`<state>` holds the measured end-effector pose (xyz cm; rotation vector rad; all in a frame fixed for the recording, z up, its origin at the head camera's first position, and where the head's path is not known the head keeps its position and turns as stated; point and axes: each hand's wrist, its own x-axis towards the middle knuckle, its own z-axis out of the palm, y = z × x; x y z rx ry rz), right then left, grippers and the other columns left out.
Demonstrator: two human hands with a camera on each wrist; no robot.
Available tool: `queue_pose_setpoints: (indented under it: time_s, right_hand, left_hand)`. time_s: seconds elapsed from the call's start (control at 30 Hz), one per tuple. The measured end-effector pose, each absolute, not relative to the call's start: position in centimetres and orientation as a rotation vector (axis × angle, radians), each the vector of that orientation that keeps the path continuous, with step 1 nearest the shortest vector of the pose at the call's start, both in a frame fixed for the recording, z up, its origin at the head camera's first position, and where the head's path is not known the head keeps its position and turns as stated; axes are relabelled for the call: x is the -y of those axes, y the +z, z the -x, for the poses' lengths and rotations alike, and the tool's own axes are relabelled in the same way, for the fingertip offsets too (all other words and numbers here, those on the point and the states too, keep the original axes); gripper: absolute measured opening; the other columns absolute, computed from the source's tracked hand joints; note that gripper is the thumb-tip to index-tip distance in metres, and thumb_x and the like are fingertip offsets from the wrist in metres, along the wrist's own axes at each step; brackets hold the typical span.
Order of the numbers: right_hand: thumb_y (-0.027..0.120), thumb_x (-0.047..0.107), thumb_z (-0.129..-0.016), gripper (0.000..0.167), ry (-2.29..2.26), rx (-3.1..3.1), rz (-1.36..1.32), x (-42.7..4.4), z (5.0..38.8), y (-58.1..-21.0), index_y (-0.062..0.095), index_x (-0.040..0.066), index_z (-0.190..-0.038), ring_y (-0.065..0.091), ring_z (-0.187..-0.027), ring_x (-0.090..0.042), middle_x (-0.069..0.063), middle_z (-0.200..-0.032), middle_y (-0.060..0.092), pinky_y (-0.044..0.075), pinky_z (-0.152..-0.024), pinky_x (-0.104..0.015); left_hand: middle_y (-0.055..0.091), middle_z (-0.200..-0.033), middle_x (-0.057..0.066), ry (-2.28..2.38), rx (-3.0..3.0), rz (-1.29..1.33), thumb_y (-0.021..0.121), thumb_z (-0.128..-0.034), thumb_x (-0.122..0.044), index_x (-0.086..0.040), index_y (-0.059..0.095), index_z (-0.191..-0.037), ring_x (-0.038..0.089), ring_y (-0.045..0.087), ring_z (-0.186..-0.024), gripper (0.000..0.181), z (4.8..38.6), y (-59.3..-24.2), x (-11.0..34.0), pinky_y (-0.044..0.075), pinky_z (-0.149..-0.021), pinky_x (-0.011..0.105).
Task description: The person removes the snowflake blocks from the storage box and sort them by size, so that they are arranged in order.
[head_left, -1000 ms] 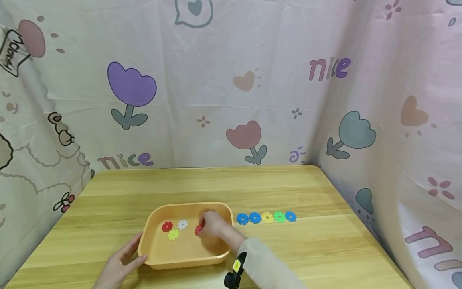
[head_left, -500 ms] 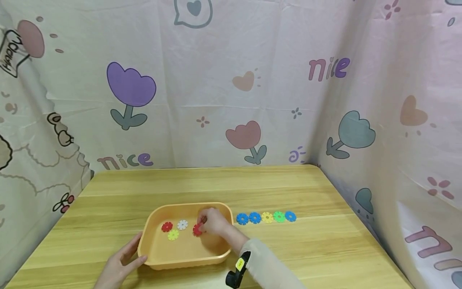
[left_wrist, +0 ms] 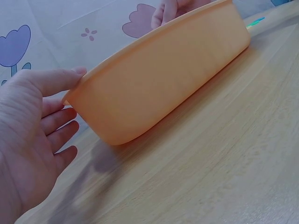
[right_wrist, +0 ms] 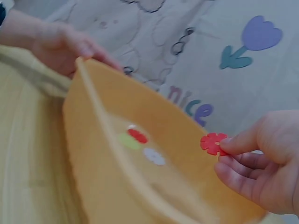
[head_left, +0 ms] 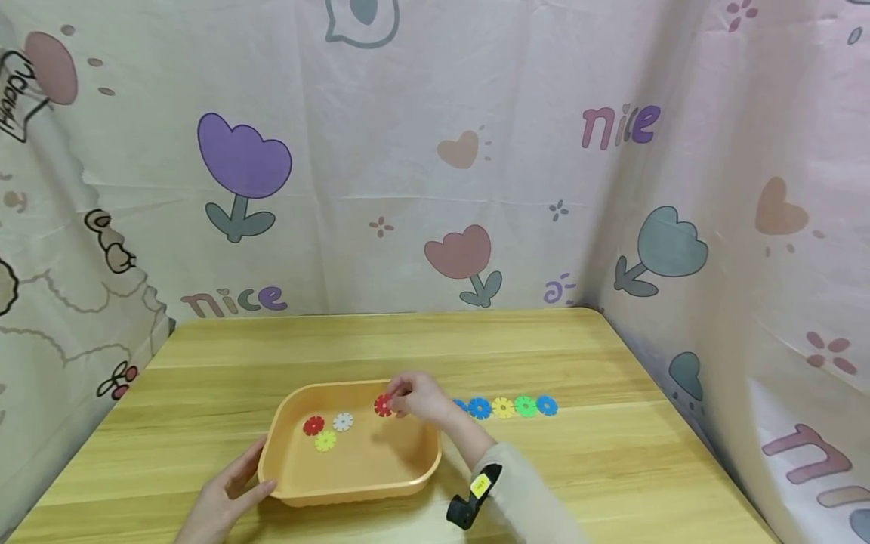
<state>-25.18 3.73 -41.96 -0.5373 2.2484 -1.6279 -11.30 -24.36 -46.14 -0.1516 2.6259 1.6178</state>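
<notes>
Between thumb and fingers my right hand [head_left: 423, 398] pinches a red notched snowflake disc [right_wrist: 212, 143]. It is raised over the far right part of a yellow-orange plastic tray [head_left: 350, 495]. At the tray's left end my left hand [head_left: 224, 491] holds the rim; the left wrist view shows the thumb [left_wrist: 60, 80] over the edge and the other fingers outside, below it. Inside the tray lie another red disc [head_left: 313, 426], a white disc [head_left: 343, 421] and a yellow-green disc [head_left: 325, 441].
Right of the tray, several discs form a row on the wooden table [head_left: 612, 468]: blue, yellow [head_left: 503, 408], green [head_left: 526, 406] and blue [head_left: 547, 406]. My right wrist partly hides its left end. A printed curtain [head_left: 367, 264] stands behind the table and along both sides.
My right hand has lifted the red disc off the tray floor and moved up and right with it. My left hand stays on the tray rim.
</notes>
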Motion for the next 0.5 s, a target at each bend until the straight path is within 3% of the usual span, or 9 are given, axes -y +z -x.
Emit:
queue_pose_setpoints:
  time_s: [0.07, 0.13, 0.3, 0.5]
  right_hand:
    - [0.061, -0.009, -0.083, 0.009, -1.688, -2.208, 0.542, -4.5, 25.4, -41.5, 0.060, -0.008, -0.092, 0.059, -0.067, -0.019, -0.007, -0.075, 0.056, 0.056, -0.065, -0.037]
    - [0.061, -0.009, -0.083, 0.012, -1.731, -2.178, 0.540, -5.4, 25.5, -41.0, 0.059, -0.010, -0.095, 0.059, -0.068, -0.020, -0.007, -0.076, 0.056, 0.056, -0.066, -0.036]
    - [0.062, -0.006, -0.084, 0.015, -1.770, -2.174, 0.501, -7.7, 26.0, -40.4, 0.058, -0.010, -0.098, 0.059, -0.070, -0.019, -0.007, -0.079, 0.057, 0.055, -0.070, -0.038]
    - [0.061, -0.006, -0.084, 0.016, -1.826, -2.195, 0.437, -11.3, 26.6, -40.7, 0.056, -0.010, -0.099, 0.060, -0.074, -0.021, -0.009, -0.082, 0.058, 0.055, -0.072, -0.037]
  left_hand:
    - [0.028, -0.144, 0.020, 1.618, -2.629, 0.148, 0.063, -0.0896, -0.023, 0.001, 0.026, -0.145, 0.037, 0.032, -0.125, 0.071, 11.3, -46.1, 24.4, 0.045, -0.087, 0.026]
    - [0.028, -0.144, 0.020, 1.620, -2.620, 0.155, 0.063, -0.0895, -0.024, 0.000, 0.025, -0.145, 0.037, 0.032, -0.126, 0.071, 11.3, -46.1, 24.4, 0.045, -0.088, 0.026]
    - [0.023, -0.146, 0.021, 1.645, -2.547, 0.194, 0.063, -0.0892, -0.029, -0.002, 0.021, -0.147, 0.039, 0.028, -0.129, 0.076, 11.3, -46.0, 24.5, 0.036, -0.098, 0.051]
    - [0.021, -0.147, 0.022, 1.667, -2.512, 0.190, 0.062, -0.0890, -0.031, -0.003, 0.019, -0.147, 0.039, 0.026, -0.130, 0.078, 11.4, -46.0, 24.5, 0.033, -0.099, 0.056]
